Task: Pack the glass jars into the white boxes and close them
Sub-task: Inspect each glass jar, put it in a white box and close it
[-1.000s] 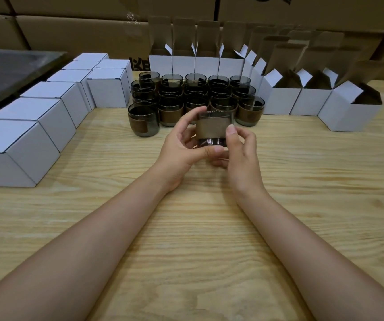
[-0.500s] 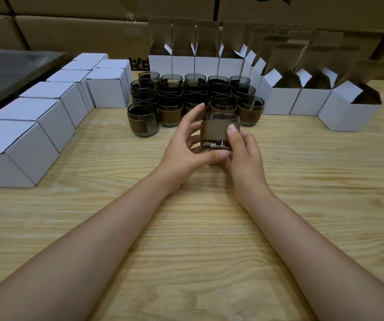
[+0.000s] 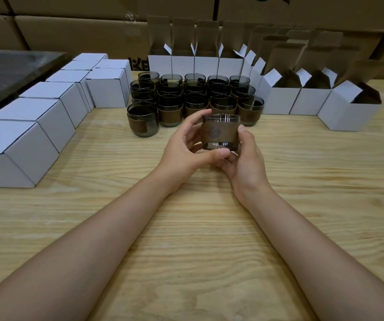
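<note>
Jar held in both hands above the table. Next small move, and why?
Probably carry the jar to the open box at front right and lower it in. The left hand and right hand both grip it upright, that box's flap stands up, and the boxes on the left are already closed.

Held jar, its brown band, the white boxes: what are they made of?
The held jar looks like smoky glass, glossy: see-through, bright highlights at rim and base. Its brown band is matte, leather or kraft paper, I cannot tell which. The white boxes look like thin cardboard, matte white outside, brown inside.
</note>
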`<act>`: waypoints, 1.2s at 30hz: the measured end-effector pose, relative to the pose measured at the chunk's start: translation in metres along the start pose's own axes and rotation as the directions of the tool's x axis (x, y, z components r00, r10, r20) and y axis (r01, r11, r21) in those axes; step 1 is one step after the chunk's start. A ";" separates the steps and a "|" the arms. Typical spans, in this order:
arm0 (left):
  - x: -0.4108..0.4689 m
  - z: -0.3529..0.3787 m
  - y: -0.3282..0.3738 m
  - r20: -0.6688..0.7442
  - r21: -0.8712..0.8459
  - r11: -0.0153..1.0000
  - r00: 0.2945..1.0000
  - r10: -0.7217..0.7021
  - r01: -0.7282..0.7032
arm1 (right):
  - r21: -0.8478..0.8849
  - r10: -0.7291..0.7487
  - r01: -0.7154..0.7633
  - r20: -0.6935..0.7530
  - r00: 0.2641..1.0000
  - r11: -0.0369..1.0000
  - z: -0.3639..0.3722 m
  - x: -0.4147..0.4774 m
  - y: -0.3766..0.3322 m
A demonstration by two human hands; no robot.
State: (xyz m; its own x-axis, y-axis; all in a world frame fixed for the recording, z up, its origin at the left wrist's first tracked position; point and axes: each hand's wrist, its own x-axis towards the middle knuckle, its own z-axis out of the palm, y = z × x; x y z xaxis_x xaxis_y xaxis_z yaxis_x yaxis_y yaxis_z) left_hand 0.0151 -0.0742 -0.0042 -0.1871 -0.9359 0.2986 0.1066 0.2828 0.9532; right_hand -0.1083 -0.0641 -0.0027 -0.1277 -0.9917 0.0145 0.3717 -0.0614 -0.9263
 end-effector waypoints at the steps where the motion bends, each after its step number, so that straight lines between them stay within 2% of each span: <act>1: 0.000 0.000 -0.001 -0.005 0.009 1.000 1.000 0.007 -0.007 | -0.010 -0.014 0.014 -0.002 1.000 1.000 0.000 0.000 0.000; 5: 0.000 -0.002 -0.004 0.023 0.069 0.997 0.999 0.024 -0.026 | 0.012 -0.043 0.043 0.002 0.999 0.999 -0.001 -0.001 -0.002; 11: -0.001 -0.001 -0.004 0.072 0.170 0.981 0.994 0.081 -0.092 | 0.080 0.002 0.001 -0.027 1.000 0.997 -0.001 -0.001 -0.004; 14: 0.000 -0.001 -0.005 0.081 0.148 0.988 0.996 0.030 -0.042 | 0.065 -0.010 0.012 -0.034 0.999 0.998 -0.001 -0.001 -0.005; 18: -0.001 0.001 -0.003 0.046 0.091 0.995 0.998 -0.034 0.029 | 0.030 -0.033 0.032 0.028 0.999 0.999 -0.002 -0.003 -0.007; 22: 0.000 0.001 -0.005 0.020 0.142 0.990 1.000 -0.009 0.006 | 0.019 -0.040 0.039 0.085 0.996 0.999 -0.002 -0.005 -0.008; 28: -0.001 -0.001 -0.005 0.008 0.207 0.977 0.999 0.052 -0.053 | 0.098 -0.094 0.077 0.190 0.977 0.992 -0.005 -0.002 -0.006; 36: -0.003 0.002 -0.003 0.017 0.368 0.924 0.994 0.107 -0.106 | 0.116 -0.100 0.076 0.209 0.973 0.990 -0.005 0.001 -0.003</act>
State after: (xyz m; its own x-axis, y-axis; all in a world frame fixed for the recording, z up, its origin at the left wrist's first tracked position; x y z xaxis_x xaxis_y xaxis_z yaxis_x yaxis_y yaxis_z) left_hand 0.0130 -0.0717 -0.0081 -0.1911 -0.8965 0.3996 -0.2410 0.4375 0.8663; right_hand -0.1143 -0.0639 -0.0018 0.0310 -0.9822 0.1851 0.4650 -0.1497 -0.8726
